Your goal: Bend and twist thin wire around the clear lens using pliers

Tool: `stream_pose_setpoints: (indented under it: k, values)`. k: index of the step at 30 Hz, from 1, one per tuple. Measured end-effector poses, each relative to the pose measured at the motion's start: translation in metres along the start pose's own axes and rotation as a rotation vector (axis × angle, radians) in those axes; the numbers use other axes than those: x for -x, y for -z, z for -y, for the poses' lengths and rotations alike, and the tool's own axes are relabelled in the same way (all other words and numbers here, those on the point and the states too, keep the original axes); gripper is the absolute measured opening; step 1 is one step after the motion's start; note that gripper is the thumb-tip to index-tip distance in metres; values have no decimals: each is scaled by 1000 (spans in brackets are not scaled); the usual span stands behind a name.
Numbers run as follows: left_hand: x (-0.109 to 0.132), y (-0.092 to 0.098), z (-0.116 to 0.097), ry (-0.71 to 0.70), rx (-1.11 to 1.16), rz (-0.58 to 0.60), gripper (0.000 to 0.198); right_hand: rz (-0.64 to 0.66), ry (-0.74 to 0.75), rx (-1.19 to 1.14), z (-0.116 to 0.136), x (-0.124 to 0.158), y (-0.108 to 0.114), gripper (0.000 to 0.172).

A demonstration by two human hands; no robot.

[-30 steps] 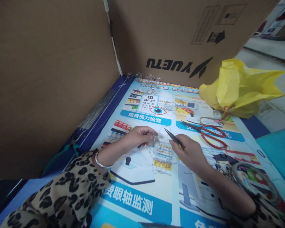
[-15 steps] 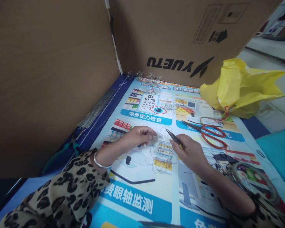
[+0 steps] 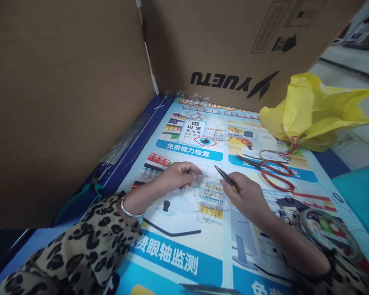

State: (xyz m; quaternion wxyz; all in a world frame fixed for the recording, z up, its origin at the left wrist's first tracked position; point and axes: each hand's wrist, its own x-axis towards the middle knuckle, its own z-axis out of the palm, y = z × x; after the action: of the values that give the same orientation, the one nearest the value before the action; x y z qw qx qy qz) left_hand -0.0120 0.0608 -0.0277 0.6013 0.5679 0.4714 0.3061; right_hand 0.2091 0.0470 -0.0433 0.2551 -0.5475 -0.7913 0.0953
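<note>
Between my hands lies a loose, looped shape of thin wire [image 3: 209, 201] on the printed poster [image 3: 184, 254]. My left hand [image 3: 184, 174] pinches an end of that wire at its upper left, with a silver bangle on the wrist. In my right hand [image 3: 244, 194] is a pair of pliers [image 3: 224, 176], dark jaws pointing up and left; the jaws look closed and sit apart from my left fingers. A fine wire curve arches close to the jaw tip. Red-handled scissors [image 3: 275, 174] lie just beyond my right hand.
Cardboard walls [image 3: 64, 102] stand left and behind. A yellow bag [image 3: 310, 114] with coloured cords is at the back right. Wire coil [image 3: 329, 233] lies by my right forearm. Teal-handled pliers [image 3: 80, 198] and straight wires [image 3: 123, 141] are at left; more wire shapes [image 3: 199, 106] lie behind.
Both hands stay almost where they were, the left still pinching the wire and the right still holding the pliers. The view shifts very slightly.
</note>
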Motion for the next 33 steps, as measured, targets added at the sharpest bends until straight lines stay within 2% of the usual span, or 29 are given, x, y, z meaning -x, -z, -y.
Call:
stream_pose_setpoints:
  k: [3,7,12,17,22,26,33]
  values:
    - [1,0,-1,-36,-38,-33,11,11,1,1,0,0,0,23]
    - [6,-1,-5,-209,-181,-66,4,16,-4,-7,0,0,0,24]
    - [12,-2,-5,-387,-441,24,15,-9,18,-29,-1,1,-1,24]
    - [11,-1,-2,-443,-484,30,18,-13,22,-28,-1,1,-2,22]
    - [12,2,-2,-586,-586,85,27,-14,25,-29,-1,0,-2,21]
    - [17,1,-4,-599,-852,93,35,-25,16,-28,0,0,-2,22]
    - [19,-2,-6,-526,-1224,114,32,-23,19,-36,0,1,-1,21]
